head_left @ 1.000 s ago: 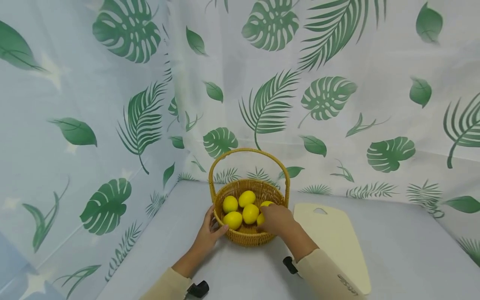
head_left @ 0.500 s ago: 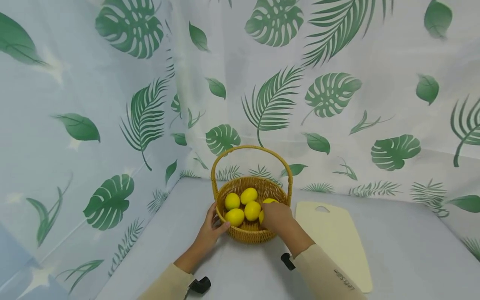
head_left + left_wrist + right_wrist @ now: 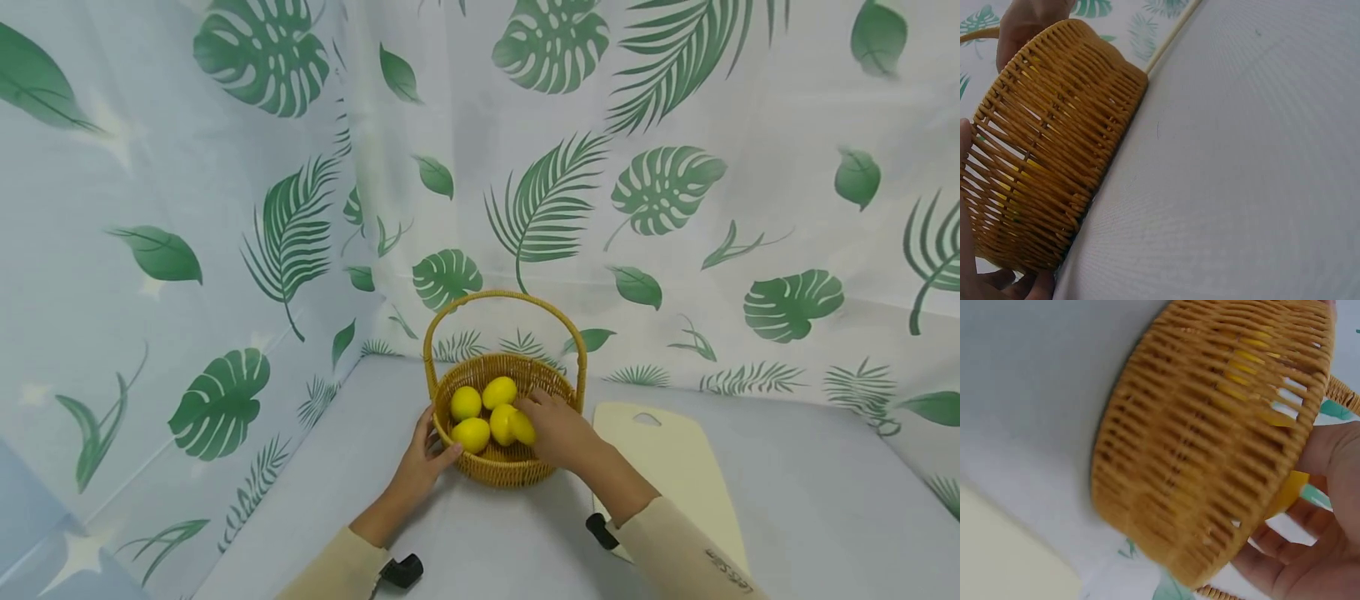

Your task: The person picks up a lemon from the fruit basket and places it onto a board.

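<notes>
In the head view a woven wicker basket (image 3: 506, 473) with a tall arched handle stands on the table, holding several yellow lemons (image 3: 470, 435). My left hand (image 3: 420, 457) grips its left rim, thumb over the edge and fingers against the outer wall. Reaching inside from the right, my right hand (image 3: 558, 429) has its fingers curled round a lemon (image 3: 522, 427), which overlaps another one beside it. Yellow shows between thumb and fingers of the right hand (image 3: 1335, 519) in the right wrist view. Whatever lies beneath that palm is hidden.
A cream cutting board (image 3: 675, 467) with a handle hole lies right of the basket, partly under the right forearm. Behind the table (image 3: 810, 500) hang white curtains (image 3: 675, 83) printed with green leaves.
My right hand has turned and opened out toward the basket's right side, and the lemon by its thumb shows more fully. The lemon behind it is now covered. The left hand keeps its grip.
</notes>
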The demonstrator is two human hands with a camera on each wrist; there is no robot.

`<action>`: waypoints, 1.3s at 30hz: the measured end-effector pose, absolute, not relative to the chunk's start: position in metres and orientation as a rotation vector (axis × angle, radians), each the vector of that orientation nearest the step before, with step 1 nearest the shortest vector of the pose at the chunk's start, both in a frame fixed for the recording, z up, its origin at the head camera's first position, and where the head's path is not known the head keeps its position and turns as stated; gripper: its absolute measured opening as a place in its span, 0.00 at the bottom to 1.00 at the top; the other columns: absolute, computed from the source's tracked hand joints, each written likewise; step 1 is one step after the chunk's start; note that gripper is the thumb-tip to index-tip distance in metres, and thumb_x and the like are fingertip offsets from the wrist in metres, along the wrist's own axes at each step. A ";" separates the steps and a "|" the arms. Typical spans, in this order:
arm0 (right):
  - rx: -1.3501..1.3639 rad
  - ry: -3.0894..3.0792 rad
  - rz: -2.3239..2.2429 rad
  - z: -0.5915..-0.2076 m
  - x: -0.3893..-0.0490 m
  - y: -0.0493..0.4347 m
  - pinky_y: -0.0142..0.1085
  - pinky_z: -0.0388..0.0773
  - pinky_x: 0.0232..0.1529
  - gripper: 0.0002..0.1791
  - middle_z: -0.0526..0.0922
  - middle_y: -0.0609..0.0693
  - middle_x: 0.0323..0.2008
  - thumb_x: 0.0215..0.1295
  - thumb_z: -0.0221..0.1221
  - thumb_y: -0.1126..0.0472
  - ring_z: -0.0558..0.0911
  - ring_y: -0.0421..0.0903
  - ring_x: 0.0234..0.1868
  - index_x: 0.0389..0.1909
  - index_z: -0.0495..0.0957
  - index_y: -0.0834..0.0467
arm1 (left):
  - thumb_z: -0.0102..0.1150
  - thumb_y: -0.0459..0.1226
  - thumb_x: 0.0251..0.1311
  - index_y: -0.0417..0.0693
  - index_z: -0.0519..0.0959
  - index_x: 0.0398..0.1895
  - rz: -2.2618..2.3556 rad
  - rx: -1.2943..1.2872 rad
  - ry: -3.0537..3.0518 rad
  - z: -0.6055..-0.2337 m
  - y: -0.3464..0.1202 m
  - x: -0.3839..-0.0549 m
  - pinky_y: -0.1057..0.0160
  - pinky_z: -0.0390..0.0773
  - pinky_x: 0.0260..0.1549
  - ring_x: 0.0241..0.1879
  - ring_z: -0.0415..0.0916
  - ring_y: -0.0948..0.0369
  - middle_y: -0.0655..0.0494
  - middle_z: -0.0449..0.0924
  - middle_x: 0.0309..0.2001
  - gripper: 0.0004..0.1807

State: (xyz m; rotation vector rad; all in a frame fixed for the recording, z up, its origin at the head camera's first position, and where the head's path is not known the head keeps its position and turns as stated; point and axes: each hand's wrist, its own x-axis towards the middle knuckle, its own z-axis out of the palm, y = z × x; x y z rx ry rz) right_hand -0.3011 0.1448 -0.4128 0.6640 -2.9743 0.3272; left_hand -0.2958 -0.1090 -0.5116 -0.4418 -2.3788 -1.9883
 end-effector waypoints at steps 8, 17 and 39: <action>0.752 -2.881 0.435 -0.408 -0.294 0.163 0.49 0.74 0.57 0.37 0.69 0.49 0.58 0.49 0.63 0.76 0.70 0.53 0.58 0.62 0.74 0.49 | 0.60 0.42 0.67 0.51 0.38 0.79 -2.022 -0.470 -2.378 -0.494 -0.109 -0.285 0.44 0.66 0.61 0.70 0.52 0.40 0.38 0.44 0.75 0.48; 0.825 -2.766 0.430 -0.401 -0.283 0.180 0.49 0.75 0.56 0.37 0.70 0.51 0.57 0.48 0.66 0.76 0.70 0.54 0.57 0.62 0.76 0.50 | 0.59 0.43 0.68 0.64 0.39 0.78 -2.000 -0.444 -2.378 -0.513 -0.109 -0.295 0.46 0.67 0.61 0.70 0.54 0.44 0.44 0.44 0.75 0.46; 0.784 -2.669 0.427 -0.398 -0.261 0.230 0.50 0.77 0.50 0.36 0.73 0.51 0.53 0.45 0.67 0.80 0.71 0.55 0.54 0.57 0.79 0.52 | 0.59 0.43 0.67 0.64 0.39 0.78 -1.959 -0.445 -2.386 -0.517 -0.110 -0.299 0.45 0.63 0.63 0.69 0.55 0.44 0.43 0.45 0.75 0.46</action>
